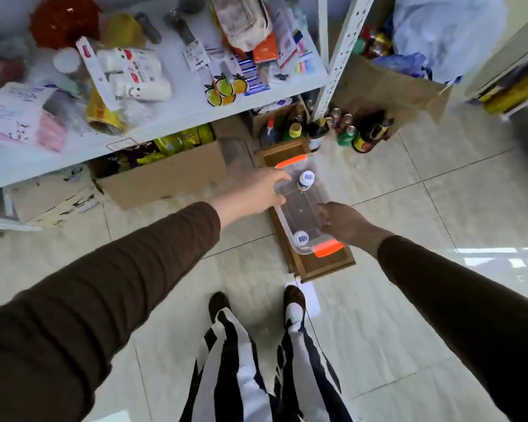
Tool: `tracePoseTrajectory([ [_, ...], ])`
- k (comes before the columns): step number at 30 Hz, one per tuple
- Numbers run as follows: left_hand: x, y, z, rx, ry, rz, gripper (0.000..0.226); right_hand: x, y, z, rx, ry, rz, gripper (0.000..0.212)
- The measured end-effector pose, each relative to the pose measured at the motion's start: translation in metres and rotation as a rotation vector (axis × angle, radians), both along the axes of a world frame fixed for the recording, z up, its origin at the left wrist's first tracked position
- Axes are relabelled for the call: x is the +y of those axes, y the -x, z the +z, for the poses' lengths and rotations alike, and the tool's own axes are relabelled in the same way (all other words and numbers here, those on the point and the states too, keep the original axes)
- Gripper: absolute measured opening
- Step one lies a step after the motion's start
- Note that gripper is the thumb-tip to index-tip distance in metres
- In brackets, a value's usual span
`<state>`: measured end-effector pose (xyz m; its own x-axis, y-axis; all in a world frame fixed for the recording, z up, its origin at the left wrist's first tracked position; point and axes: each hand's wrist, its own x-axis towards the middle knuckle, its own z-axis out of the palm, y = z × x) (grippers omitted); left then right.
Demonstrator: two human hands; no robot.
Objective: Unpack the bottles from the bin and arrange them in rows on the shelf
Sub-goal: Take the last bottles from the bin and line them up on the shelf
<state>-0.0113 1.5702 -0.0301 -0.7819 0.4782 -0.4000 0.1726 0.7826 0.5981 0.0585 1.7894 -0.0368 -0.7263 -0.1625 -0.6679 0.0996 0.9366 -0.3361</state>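
A person is standing over a clear plastic bin (302,208) with orange latches at both short ends, which is sitting on a flat wooden tray (326,266) on the tiled floor (409,315) just in front of a white metal shelf (195,108). Two white-capped bottles are standing upright inside the bin: the far bottle (305,180) is near the end closest to the shelf, and the near bottle (300,239) is at the end closest to the person's feet, with bare bin floor lying between them. The left hand (259,190) is reaching in over the bin's left wall, fingers extended and loosely spread, the fingertips lying just beside the far bottle; it is holding nothing. The right hand (342,222) is hovering at the bin's right rim, fingers curled partway; it is in shadow, so whether it is gripping the rim or only resting near it is hard to tell. Both arms are wearing dark brown sleeves. The shelf's upper level is crowded with packets, stationery and bags. Cardboard boxes (165,175) are sitting on the floor beneath it, and a cluster of sauce bottles (348,132) is standing beyond the tray beside the shelf's upright post.
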Motion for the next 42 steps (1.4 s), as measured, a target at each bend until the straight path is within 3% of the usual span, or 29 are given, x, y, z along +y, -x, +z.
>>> tracePoseTrajectory([
  [2,0.020,0.007,-0.030,-0.010,0.018,-0.024,0.054,0.004,0.003,-0.032,-0.027,0.020,0.006,0.051],
  [6,0.049,0.022,-0.084,0.071,0.096,-0.105,0.059,0.004,0.008,-0.092,-0.074,0.048,0.044,0.035],
  [12,0.072,0.046,-0.145,0.158,0.176,-0.136,0.067,0.004,0.014,-0.161,-0.099,0.049,0.124,0.052],
  [18,0.094,0.064,-0.187,0.189,0.186,-0.146,0.067,-0.006,0.011,-0.203,-0.074,0.066,0.229,0.051],
  [24,0.115,0.077,-0.217,0.269,0.303,-0.293,0.066,-0.003,0.006,-0.231,-0.030,0.111,0.283,0.040],
  [32,0.109,0.073,-0.243,0.368,0.422,-0.306,0.061,0.015,0.021,-0.232,-0.074,0.134,0.130,0.034],
  [37,0.092,0.061,-0.219,0.249,0.307,-0.209,0.048,0.029,0.028,-0.192,-0.110,0.262,-0.076,0.030],
  [42,0.058,0.059,-0.131,0.004,0.088,0.050,0.039,0.037,0.047,-0.101,-0.066,0.398,-0.237,0.040],
])
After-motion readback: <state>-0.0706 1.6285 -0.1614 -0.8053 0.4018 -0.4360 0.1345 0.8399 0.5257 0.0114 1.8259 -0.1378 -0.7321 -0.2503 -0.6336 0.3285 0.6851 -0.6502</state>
